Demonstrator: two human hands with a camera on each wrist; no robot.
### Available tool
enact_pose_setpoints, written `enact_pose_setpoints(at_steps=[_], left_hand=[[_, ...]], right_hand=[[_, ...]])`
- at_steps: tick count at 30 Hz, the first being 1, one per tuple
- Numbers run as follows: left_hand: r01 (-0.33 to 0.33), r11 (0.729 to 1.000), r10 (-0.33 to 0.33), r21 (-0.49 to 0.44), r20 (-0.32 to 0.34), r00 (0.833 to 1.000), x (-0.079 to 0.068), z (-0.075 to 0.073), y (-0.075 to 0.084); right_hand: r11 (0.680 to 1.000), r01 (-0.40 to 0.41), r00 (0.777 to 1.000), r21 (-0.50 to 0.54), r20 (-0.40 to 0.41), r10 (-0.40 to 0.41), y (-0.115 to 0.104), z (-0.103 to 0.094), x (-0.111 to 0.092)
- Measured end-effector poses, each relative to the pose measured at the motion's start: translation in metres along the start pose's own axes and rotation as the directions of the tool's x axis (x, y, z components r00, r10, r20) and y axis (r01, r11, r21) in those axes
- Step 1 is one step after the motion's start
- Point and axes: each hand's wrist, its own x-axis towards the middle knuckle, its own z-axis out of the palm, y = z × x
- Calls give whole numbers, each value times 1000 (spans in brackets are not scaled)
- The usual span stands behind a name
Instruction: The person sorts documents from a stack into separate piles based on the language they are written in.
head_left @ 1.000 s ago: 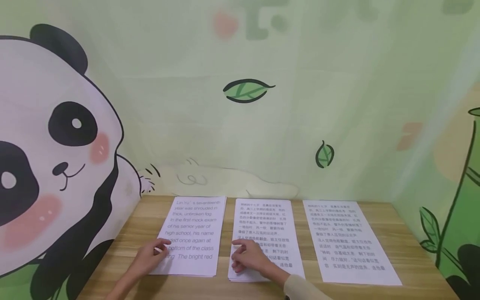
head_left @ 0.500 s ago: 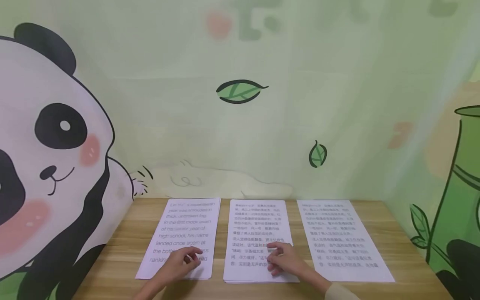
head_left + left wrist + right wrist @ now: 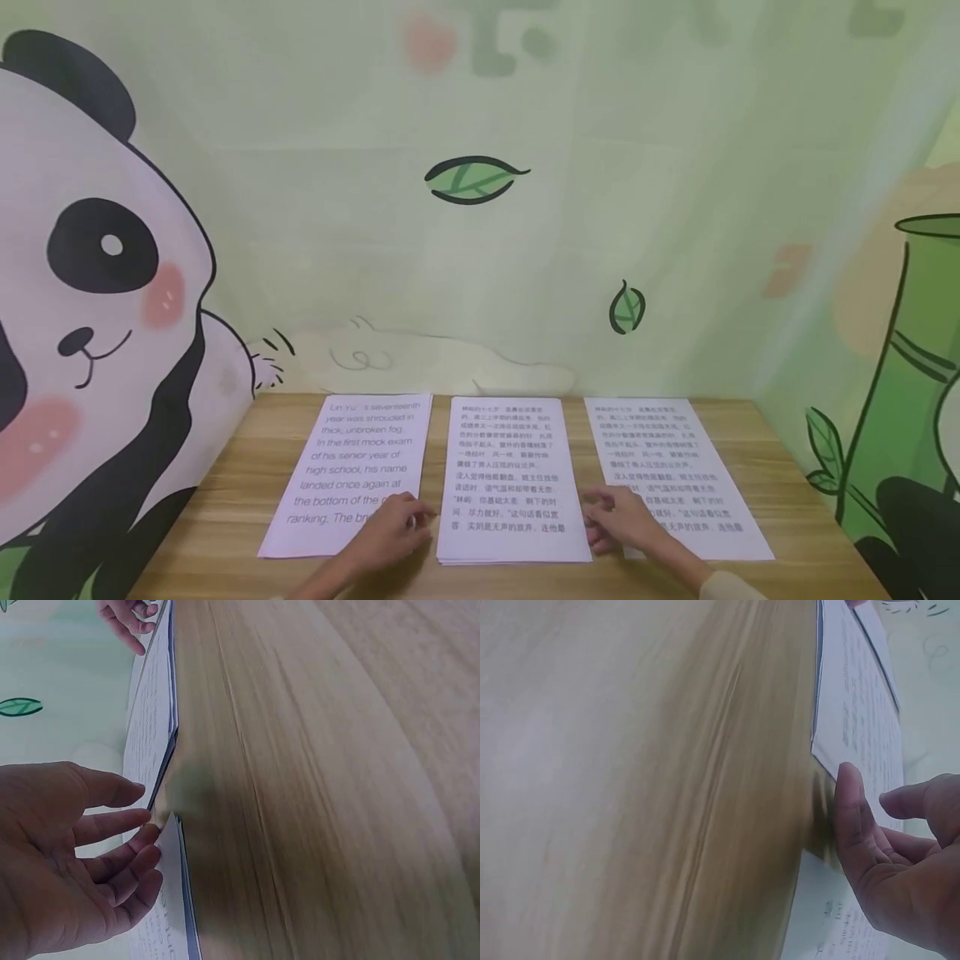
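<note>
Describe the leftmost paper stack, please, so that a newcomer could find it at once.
On the wooden table, nearest the printed panda, lies the leftmost paper stack, partly hidden by the left hand. Its text is English; the middle stack and right paper bear Chinese characters.

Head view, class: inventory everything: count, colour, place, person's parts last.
English pile: one, white, left.
Middle Chinese pile: one, white, centre.
Right Chinese page: one visible, white, right.
Table: one, brown, foreground.
Backdrop: one, pale green, behind.
Drawn panda: one, black and white, left.
Drawn leaves: two, green, above table.
Sprig: one, green, right.
Bamboo: one, green, right.
Partial drawing: one, black, lower right.
Left hand: one, at English pile's corner.
Right hand: one, at right page's edge.
Sleeve: one, pale, right arm.
</note>
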Motion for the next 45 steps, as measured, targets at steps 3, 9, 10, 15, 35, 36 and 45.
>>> enact_pose_setpoints(at_steps=[3,9,10,15,35,36,45], left_hand=[[-1,1000,1,22,-3,1000,0,2,1],[-13,1000,14,-24,33,999,-1,3,4],[-12,999,14,-34,39,999,-2,3,5],[5,999,-2,-45,59,998,-4,2,8],[229,894,-203,-384,107,973,-5,3,15],[253,867,-220,-430,126,967,-4,4,15],[376,638,-313,-671,220,924,0,18,9]], right_hand=[[999,-49,999,-3,0,49,1,0,0],[998,-50,998,26,51,49,1,4,-5],[998,-51,997,27,55,49,1,5,-6],[999,-49,997,17,63,48,-1,8,-7],[996,93,996,6,15,-93,-3,6,-14],[996,93,996,10,12,-93,-3,6,-13],[996,-17,1000,86,-14,18,-1,14,-7]])
